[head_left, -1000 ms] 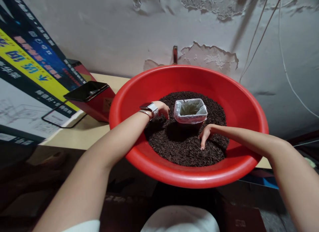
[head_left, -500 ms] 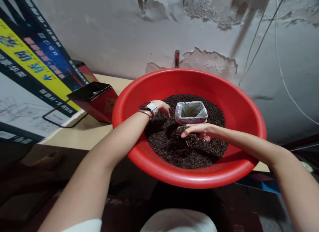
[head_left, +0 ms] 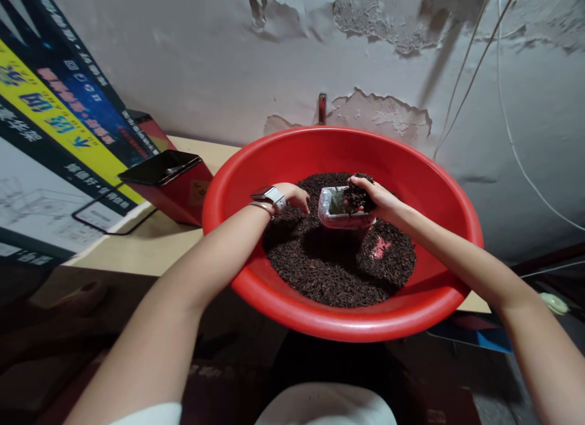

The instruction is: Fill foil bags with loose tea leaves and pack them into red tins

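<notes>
Your right hand (head_left: 375, 200) cups dark loose tea (head_left: 356, 196), probably, over the plastic-lined box (head_left: 342, 215); your left hand (head_left: 295, 196) curls loosely beside it, holding nothing.

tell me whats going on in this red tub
A person is working over a big red basin filled with dark loose leaves. The right hand holds a handful of the leaves over a small bag-lined container that sits in the middle of the pile. The left hand, with a watch on its wrist, rests on the leaves beside the container. A small bare patch of the basin floor shows to the right of the container.
</notes>
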`<state>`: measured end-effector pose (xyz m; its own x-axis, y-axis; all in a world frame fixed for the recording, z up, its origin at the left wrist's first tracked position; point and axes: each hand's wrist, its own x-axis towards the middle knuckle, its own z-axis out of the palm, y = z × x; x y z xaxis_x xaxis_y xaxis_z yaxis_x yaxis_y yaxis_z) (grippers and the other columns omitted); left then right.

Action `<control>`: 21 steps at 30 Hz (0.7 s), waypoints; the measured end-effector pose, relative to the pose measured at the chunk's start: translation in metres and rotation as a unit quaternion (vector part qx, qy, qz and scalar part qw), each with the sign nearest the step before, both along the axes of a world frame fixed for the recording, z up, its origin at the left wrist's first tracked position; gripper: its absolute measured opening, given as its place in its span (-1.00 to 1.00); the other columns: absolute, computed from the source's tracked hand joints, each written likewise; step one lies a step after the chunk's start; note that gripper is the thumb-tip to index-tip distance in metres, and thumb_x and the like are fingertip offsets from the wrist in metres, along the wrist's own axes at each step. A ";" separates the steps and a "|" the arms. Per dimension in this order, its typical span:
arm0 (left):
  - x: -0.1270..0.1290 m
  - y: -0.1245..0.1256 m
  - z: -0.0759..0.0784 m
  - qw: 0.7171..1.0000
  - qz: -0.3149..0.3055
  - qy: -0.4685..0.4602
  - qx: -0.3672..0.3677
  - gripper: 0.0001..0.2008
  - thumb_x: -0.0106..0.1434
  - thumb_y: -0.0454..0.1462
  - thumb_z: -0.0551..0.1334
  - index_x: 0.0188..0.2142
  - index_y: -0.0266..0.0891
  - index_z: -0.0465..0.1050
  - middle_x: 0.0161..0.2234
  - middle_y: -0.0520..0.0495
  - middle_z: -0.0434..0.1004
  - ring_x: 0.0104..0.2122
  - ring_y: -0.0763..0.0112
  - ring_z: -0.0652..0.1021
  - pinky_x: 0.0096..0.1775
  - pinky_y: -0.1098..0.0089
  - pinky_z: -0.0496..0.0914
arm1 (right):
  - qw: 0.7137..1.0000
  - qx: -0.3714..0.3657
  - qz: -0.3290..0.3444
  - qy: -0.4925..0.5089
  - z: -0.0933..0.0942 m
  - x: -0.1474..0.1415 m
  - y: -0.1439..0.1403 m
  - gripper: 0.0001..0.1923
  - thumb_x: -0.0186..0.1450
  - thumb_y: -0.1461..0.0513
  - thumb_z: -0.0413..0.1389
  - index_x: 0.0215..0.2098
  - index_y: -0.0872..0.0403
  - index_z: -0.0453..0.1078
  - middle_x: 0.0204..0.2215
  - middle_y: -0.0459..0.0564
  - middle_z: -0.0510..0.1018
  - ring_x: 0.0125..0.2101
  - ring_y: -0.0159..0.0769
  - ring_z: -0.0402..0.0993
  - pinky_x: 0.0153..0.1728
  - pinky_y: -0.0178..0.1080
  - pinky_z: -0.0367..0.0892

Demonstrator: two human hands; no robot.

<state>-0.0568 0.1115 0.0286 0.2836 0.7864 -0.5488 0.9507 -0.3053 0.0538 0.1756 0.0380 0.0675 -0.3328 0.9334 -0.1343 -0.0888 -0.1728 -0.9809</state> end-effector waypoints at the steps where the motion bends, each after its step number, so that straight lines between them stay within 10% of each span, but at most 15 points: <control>1: 0.001 -0.002 0.001 1.000 0.004 0.002 -0.005 -0.28 0.16 -0.09 0.25 0.29 -0.23 0.24 0.24 -0.23 0.34 0.13 0.07 0.42 0.07 0.27 0.36 | 1.000 0.004 -0.008 -0.006 -0.002 0.001 0.003 -0.74 0.18 0.13 0.20 -0.24 0.06 0.30 -0.48 -0.17 0.42 -0.49 -0.43 0.42 -0.58 -0.41 0.28; 21: 0.015 -0.016 0.013 0.992 -0.021 -0.044 0.119 -0.48 0.23 -0.17 0.21 0.19 -0.18 0.38 0.16 -0.13 0.45 0.05 0.22 0.50 0.03 0.43 0.33 | 0.996 0.068 -0.037 -0.045 0.002 0.010 0.008 -0.61 0.17 0.30 0.10 -0.01 0.06 0.36 -0.15 -0.03 0.50 -0.22 -0.36 0.46 -0.15 -0.23 0.40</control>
